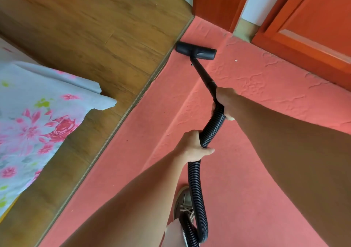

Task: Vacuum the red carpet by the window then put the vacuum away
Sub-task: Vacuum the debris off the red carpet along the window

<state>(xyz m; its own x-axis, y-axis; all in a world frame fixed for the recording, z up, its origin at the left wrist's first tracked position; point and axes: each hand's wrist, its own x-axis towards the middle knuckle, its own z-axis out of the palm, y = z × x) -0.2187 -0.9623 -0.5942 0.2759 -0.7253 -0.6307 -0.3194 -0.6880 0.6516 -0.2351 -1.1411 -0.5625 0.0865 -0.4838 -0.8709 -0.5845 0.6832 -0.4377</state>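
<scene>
Two grips are held: right hand point(225, 102) round the wand point(203, 75), left hand point(191, 148) round the hose point(197, 180). The nozzle point(195, 52) should be kept flat along the wood floor point(95, 37).

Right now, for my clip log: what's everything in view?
carpet: 1, red, centre and right
wood floor: 1, brown, left of carpet
sheet: 1, floral, far left
door: 1, orange-red, top right
nozzle: 1, black, on carpet's left edge
wand: 1, black, rising from nozzle
hose: 1, black, wand to bottom edge
shoe: 1, grey, bottom centre
left hand: 1, grips hose
right hand: 1, grips wand-hose joint
</scene>
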